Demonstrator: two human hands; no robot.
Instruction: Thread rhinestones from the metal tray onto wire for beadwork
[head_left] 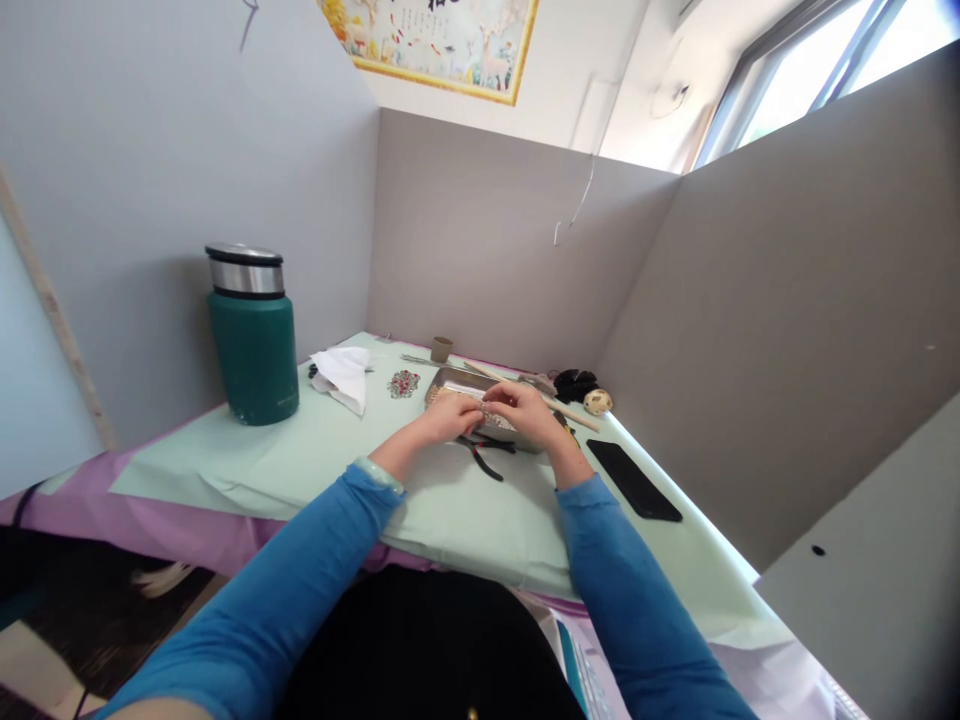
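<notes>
Head view: both hands, left (454, 417), right (525, 408), fingertips meeting over metal tray (450, 379).

both arms stretched forward, left hand (454, 418) and right hand (527, 410) close together, fingers (473, 411) curled inward

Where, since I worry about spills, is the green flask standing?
In the head view, the green flask stands upright on the left side of the table by the grey partition, left of the white cloth.
</notes>
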